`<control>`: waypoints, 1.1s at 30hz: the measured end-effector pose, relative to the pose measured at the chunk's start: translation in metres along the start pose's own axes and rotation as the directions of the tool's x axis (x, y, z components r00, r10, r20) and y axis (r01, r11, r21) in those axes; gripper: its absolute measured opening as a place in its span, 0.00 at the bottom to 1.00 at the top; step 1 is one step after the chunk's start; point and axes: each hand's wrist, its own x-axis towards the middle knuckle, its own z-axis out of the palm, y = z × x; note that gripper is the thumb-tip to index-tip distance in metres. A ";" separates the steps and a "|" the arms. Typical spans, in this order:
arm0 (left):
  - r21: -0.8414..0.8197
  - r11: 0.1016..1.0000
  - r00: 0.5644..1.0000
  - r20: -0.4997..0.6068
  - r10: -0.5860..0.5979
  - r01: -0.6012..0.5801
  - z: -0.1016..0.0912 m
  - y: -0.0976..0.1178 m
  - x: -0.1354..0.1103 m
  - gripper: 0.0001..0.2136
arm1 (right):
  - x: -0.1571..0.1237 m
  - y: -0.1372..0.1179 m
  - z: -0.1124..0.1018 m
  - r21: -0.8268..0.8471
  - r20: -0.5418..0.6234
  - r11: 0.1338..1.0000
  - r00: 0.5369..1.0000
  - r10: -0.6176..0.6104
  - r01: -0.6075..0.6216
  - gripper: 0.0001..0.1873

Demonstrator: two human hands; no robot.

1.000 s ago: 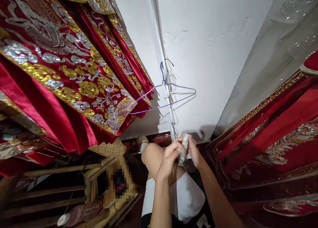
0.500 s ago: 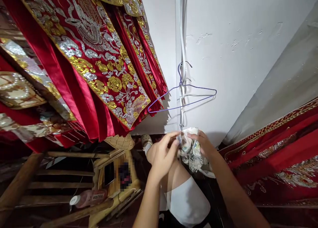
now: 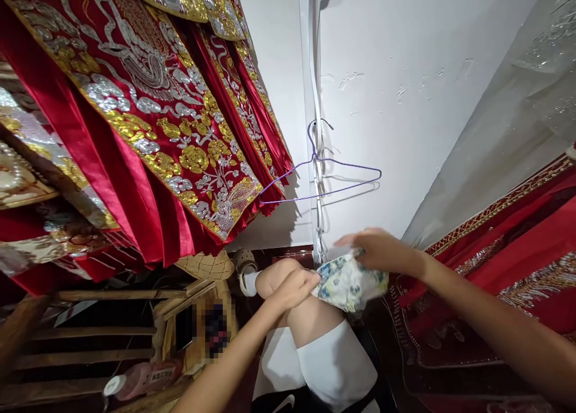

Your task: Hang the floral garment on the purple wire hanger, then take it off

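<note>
A floral cloth [image 3: 348,284], white with blue and yellow-green patterning, is stretched between my two hands above my knees. My left hand [image 3: 297,286] pinches its left edge. On its upper right side, my right hand [image 3: 382,248] grips the cloth with bent fingers, slightly blurred by motion. What kind of cloth piece it is cannot be made out. Above my hands, a purple wire hanger [image 3: 321,195] hangs with nothing on it from a white strap [image 3: 315,89] against the wall.
Red embroidered garments [image 3: 180,137] hang at the left, and more red embroidered fabric [image 3: 517,269] is at the right. A bamboo chair [image 3: 175,305] and a pink bottle [image 3: 144,378] are at lower left. A clog [image 3: 244,263] stands near the wall base.
The cloth was bunched near the hanging strap and is now spread out lower down. My left hand has moved down, and my right hand has shifted right with its back turned up.
</note>
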 end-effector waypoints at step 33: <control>0.078 0.991 0.622 -0.772 0.131 -0.112 -0.175 0.066 0.056 0.12 | 0.044 0.048 -0.028 -0.103 -0.348 0.995 0.937 -0.045 0.010 0.31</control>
